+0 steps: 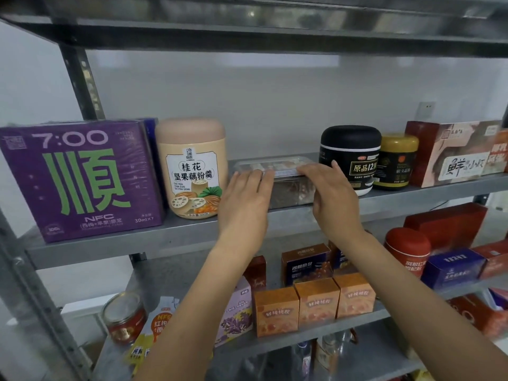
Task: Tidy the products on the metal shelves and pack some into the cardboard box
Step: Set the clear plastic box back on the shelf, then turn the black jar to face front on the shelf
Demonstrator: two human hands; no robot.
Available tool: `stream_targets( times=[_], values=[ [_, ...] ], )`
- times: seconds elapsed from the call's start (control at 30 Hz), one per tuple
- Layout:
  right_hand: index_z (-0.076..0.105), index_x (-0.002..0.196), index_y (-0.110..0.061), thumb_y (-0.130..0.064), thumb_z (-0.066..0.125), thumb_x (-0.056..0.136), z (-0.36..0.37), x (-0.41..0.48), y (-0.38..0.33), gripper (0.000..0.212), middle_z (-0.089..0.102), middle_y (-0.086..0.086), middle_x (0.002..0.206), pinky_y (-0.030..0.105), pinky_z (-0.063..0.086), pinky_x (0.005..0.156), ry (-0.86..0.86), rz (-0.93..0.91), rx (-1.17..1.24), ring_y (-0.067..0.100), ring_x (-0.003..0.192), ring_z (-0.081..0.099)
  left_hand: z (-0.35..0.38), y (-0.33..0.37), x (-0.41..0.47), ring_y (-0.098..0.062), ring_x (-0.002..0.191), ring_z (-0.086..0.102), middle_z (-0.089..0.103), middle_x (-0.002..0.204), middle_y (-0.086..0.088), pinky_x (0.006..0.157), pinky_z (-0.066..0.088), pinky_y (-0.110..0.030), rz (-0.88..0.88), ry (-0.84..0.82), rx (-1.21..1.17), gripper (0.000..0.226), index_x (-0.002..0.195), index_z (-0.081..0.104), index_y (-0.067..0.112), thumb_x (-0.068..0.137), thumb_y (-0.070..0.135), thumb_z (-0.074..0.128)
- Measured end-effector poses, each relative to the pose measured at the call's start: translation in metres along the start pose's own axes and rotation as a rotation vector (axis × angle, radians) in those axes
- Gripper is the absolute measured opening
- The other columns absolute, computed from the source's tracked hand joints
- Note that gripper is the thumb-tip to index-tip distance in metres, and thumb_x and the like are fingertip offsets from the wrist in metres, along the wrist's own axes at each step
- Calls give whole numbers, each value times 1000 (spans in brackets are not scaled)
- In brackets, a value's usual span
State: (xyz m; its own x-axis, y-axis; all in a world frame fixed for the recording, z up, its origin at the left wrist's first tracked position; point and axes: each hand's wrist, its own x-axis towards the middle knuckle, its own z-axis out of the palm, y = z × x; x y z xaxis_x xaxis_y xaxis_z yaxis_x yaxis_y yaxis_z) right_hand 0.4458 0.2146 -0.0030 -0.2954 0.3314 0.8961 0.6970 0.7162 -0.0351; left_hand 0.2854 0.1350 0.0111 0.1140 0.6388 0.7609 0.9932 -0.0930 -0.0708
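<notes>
Both hands are gripping a clear lidded container (288, 189) on the upper metal shelf (132, 243). The left hand (244, 199) is lying over its front left corner with fingers draped on the lid. The right hand (331, 196) is curling over the front right corner, thumb running down the side.

The container is sitting slightly back from the shelf's front lip, and a bare strip of metal is showing in front of it. Overhead, room is opening well up to the next shelf board (247, 37).

Sideways it is tighter. A peach jar (192, 169) is standing just beside the container on the left, and a black jar (351, 158) is crowding it on the right, close to the right fingertips. Further out, a purple box (79, 180) is filling the left end, while a gold-lidded jar (395, 160) and a red-and-white box (453, 155) are lining the right.

Below the forearms, three orange boxes (276, 312) are standing in a row near the lower shelf's edge.
</notes>
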Motion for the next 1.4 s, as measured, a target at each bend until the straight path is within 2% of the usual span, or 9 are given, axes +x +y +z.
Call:
stream_targets(
  times=[0.2,0.33,0.43,0.53,0.7,0.8,0.9,1.1,1.4],
  values=[
    [62,122,-5,22,54,68,-1,2,-1,60,66,12,120,45,29,115,-40,10,28,28,116,59,-4,-1,5,-39,95,66,69,100,-20,84,54,-46,-4,-27,29,68,113,67,-2,48,-12,78],
    [54,132,-7,2,47,81,-16,4,7,52,56,10,136,48,24,118,14,4,31,24,130,49,-5,-2,15,-36,80,65,68,84,-16,77,53,-42,28,-13,103,35,101,70,3,67,3,80],
    [47,138,-7,-11,45,91,-29,13,22,48,44,11,146,48,25,117,140,124,13,25,137,39,-14,6,32,-37,104,59,63,111,-16,96,41,-45,-20,-148,135,33,121,60,9,100,33,49],
    [41,141,-9,-25,51,94,-40,30,45,51,36,13,151,49,21,118,93,195,-74,30,140,32,-6,17,55,-35,134,39,38,149,-15,111,26,-47,-18,-358,137,47,146,34,23,104,44,31],
    [38,144,-19,-61,52,88,-41,63,79,72,38,12,150,53,-3,117,-219,228,-254,33,143,25,14,24,59,-32,116,54,58,130,-9,76,34,-37,19,-328,238,41,140,35,28,104,46,30],
    [47,136,-23,-65,59,79,-45,74,87,72,52,11,133,52,13,117,-301,165,-251,32,126,44,13,22,59,-30,117,55,56,133,-5,82,40,-37,4,-309,254,43,141,37,30,103,48,31],
    [49,131,-24,-60,68,76,-54,75,93,69,50,8,126,45,41,94,-315,147,-107,30,118,42,11,25,59,-28,120,54,52,140,0,87,44,-37,-30,-354,243,43,141,36,34,102,50,30],
    [47,130,-25,-54,75,71,-51,71,103,72,41,4,127,33,40,85,-327,95,117,24,122,33,-1,33,56,-27,130,47,45,149,6,95,41,-36,-128,-371,205,47,146,35,40,100,52,32],
    [49,132,-21,-44,82,68,-44,56,101,76,41,6,133,39,48,86,-185,87,240,25,131,28,-2,41,55,-26,124,52,57,138,1,87,43,-34,-259,-382,190,56,140,46,39,93,63,28]
  ],
)
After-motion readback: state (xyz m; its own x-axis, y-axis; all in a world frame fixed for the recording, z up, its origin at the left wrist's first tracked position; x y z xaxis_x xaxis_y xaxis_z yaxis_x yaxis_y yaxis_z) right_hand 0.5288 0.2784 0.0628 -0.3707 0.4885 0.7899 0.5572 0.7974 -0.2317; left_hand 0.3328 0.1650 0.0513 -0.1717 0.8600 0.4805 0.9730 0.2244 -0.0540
